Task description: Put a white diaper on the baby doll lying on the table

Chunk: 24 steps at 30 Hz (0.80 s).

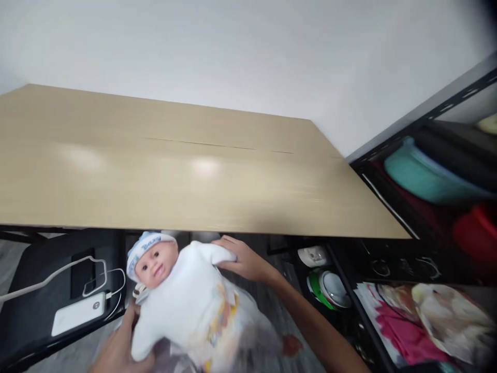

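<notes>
Right, nearest first: at between seven and eight o'clock, the left hand (126, 344) curls around one stubby white sleeve, its fingers partly hidden behind the cloth. Between the hands, at seven o'clock, the soft-bodied doll in a white top and a white-and-blue lettered cap (186, 290) lies tilted, head toward eight, over the grey floor. Bright orange and yellow print shows at its waist; its lower end is blurred. Up at six o'clock, the right hand (241, 260) pinches the other sleeve between thumb and fingers.

Out to eight o'clock, a white rectangular power bank (78, 314) sits on a black padded seat (41, 277), a white cable (48, 284) looping beside it. Over between four and five, there's a round green-and-white container (330, 290) near a small white tub (311, 256). At four, a bright pink cloth (404, 331) lies on the shelf. Beyond the doll, a broad pale wooden tabletop (194, 191) stretches across the middle; at three o'clock rests a teal bowl (427, 176), blurred, and a plain white wall (202, 52) fills twelve.
</notes>
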Available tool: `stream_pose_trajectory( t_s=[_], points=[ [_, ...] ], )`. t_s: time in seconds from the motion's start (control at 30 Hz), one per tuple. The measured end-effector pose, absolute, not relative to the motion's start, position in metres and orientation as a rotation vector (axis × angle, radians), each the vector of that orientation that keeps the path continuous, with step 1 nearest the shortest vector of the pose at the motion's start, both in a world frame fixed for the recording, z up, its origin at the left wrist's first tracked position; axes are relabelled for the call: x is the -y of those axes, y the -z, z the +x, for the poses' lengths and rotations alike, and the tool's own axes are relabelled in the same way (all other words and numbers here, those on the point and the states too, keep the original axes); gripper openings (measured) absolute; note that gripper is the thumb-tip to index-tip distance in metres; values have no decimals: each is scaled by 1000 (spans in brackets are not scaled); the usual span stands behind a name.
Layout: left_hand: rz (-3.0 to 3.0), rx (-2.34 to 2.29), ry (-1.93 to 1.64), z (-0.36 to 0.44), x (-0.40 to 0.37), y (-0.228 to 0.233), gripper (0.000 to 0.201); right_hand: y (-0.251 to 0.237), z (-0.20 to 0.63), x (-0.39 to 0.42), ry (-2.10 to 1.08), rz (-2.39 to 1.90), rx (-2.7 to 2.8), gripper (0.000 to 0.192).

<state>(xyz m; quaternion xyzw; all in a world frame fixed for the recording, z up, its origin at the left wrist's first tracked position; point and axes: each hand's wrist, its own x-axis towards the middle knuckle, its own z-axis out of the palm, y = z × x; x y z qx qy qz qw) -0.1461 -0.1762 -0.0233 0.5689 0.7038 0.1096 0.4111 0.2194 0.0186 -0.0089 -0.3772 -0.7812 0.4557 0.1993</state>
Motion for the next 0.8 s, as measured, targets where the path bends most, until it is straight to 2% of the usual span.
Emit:
stream_pose_trajectory(
  t_s=[0.07, 0.2, 0.33, 0.43, 0.53, 0.67, 0.8],
  points=[
    [1494, -1705, -249, -153, 171, 25, 39, 42, 211, -19, -1219, -1130, 2167, 44],
    [1679, -1634, -108, -168, 169, 34, 53, 80, 211, 5, -1112, -1270, 2040, 24],
    [2073, -1731, 11, -171, 165, 23, 63, 70, 230, 43, -1329, -1238, 1914, 34],
    [2316, -1739, -53, -149, 136, 0, 71, 57, 237, 56, -1425, -1258, 1910, 35],
    [2376, -1501, -235, -111, 95, -16, 59, 57, 229, 51, -1434, -1324, 1867, 36],
    [2254, -944, -303, -72, 59, -9, 35, 73, 219, 35, -1394, -1328, 1866, 38],
    [2117, -925, -332, -61, 51, 4, 26, 91, 224, 22, -1133, -1414, 1883, 35]
  ],
)
